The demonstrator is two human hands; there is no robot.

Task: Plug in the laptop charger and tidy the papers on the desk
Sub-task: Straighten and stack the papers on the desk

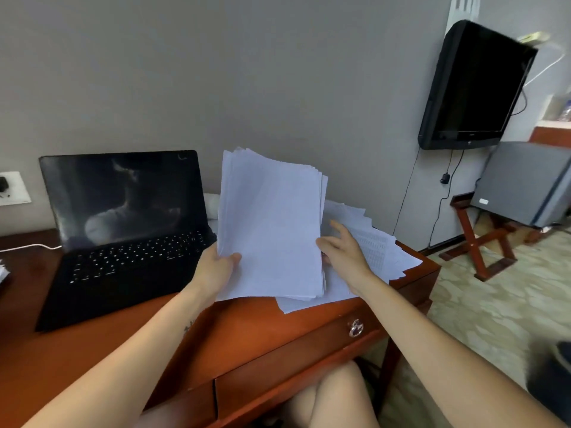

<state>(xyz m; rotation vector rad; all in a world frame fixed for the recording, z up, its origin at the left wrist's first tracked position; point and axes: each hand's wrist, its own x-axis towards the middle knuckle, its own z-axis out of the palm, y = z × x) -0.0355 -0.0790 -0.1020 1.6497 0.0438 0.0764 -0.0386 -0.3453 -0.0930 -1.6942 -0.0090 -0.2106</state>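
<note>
A thick stack of white papers [272,223] stands nearly upright above the wooden desk [253,329]. My left hand [216,267] grips its lower left edge, thumb on the front sheet. My right hand [343,251] rests at the stack's right edge with fingers spread and relaxed. More loose sheets [380,251] lie fanned on the desk behind and under the stack. An open black laptop [123,230] with a dark screen sits to the left. A white cable [31,247] runs behind it from the left. A wall socket plate [12,188] with a dark plug is at far left.
A drawer with a metal pull [356,328] faces me under the desk top. A wall-mounted TV [472,88] hangs at right, above a grey box on a folding wooden stand [488,239]. My knee shows below the desk.
</note>
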